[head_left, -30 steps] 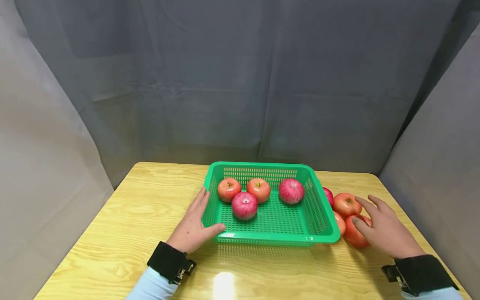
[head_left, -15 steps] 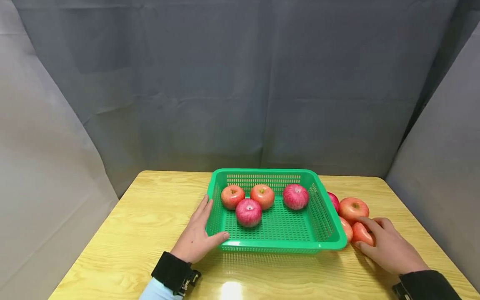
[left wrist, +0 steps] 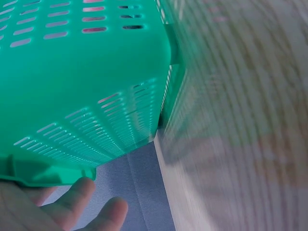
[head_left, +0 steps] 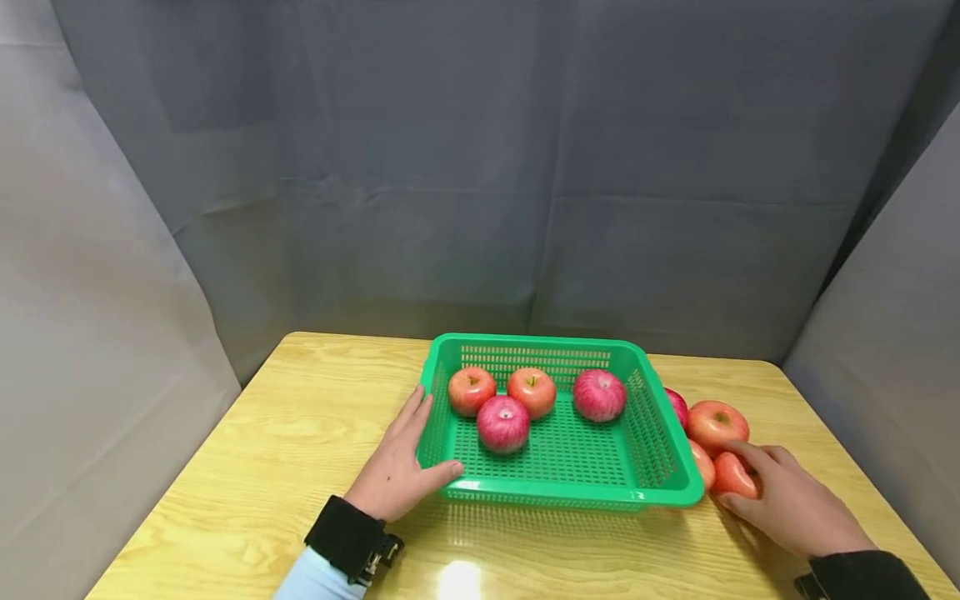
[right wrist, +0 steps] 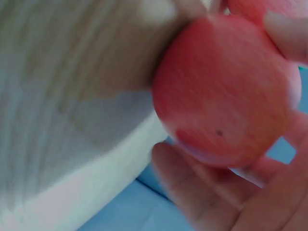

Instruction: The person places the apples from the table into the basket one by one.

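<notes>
At the right end of the wooden table, gripped a red apple with the right hand, thumb on the near side and fingers curled round the far side. Could not tell for certain about contact between that fruit and the wood.

Laid the left hand open against the left end of the green basket, fingers stretched along the outside and thumb at the near rim. Saw straight fingertips beside the rim in the left wrist view.

Close to the basket's right wall, saw three more apples: an orange-red apple just behind the gripped one, a paler apple and a deep pink apple, these last two partly hidden by the basket.

Inside the basket, counted four: two light red apples side by side toward the back, a magenta apple just in front of them, and a second magenta apple apart to the right.

Wore black straps on both wrists. Beyond the table, faced a dark grey cloth.
</notes>
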Motion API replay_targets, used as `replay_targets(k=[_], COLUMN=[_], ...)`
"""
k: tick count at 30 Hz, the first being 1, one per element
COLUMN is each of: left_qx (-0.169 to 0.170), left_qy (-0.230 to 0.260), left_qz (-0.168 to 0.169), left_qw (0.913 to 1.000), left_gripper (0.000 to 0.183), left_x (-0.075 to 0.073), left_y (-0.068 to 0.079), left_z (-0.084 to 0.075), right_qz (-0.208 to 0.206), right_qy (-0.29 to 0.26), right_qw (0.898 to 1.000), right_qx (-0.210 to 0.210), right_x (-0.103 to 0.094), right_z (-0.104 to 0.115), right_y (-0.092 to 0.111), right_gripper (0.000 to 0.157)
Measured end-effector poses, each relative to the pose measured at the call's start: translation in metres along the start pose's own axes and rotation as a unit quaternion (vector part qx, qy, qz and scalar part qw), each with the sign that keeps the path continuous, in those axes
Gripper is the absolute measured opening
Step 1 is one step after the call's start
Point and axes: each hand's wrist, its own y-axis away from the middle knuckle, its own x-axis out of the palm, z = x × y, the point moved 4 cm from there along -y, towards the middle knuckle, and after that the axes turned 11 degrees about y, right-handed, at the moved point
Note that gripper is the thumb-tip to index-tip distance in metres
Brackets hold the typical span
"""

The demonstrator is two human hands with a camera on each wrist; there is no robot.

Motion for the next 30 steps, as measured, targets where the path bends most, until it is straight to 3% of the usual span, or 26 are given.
replay_targets(k=[7, 14, 16, 21, 23, 26, 29, 30], left_qx=[-0.001, 0.01, 0.003, -0.007, -0.008, -0.006, -0.004, -0.004], left_qy=[0.012, -0.005, -0.006, 0.0, 0.003, 0.003, 0.003, 0.003], left_qz=[0.015, -0.002, 0.0, 0.008, 0.009, 0.006, 0.006, 0.006], left_qw=[0.9998, 0.9999, 1.0, 0.9999, 0.9999, 1.0, 1.0, 1.0], left_gripper=[0.104, 0.103, 0.104, 0.104, 0.103, 0.103, 0.103, 0.103], left_x=[0.007, 0.001, -0.001, 0.0, 0.0, 0.0, 0.0, 0.0], left_y=[-0.001, 0.0, 0.0, 0.0, 0.0, 0.0, 0.0, 0.0], left_z=[0.0, 0.002, 0.002, 0.001, 0.0, 0.001, 0.001, 0.002], right_qz=[0.037, -0.022, -0.03, -0.04, -0.053, -0.078, -0.091, -0.092], right_qy=[0.016, 0.003, -0.001, 0.005, 0.008, 0.014, 0.012, 0.014], right_qw=[0.999, 1.0, 0.999, 0.999, 0.998, 0.995, 0.994, 0.993], right_qx=[0.015, -0.01, -0.014, -0.03, -0.04, -0.052, -0.066, -0.071], right_x=[-0.012, -0.032, -0.041, -0.067, -0.078, -0.093, -0.103, -0.106], right_z=[-0.013, -0.002, 0.001, 0.008, 0.014, 0.027, 0.043, 0.048], right_y=[0.007, 0.005, 0.006, 0.004, 0.001, -0.002, -0.006, -0.007], right_gripper=[0.068, 0.051, 0.053, 0.078, 0.077, 0.071, 0.051, 0.052])
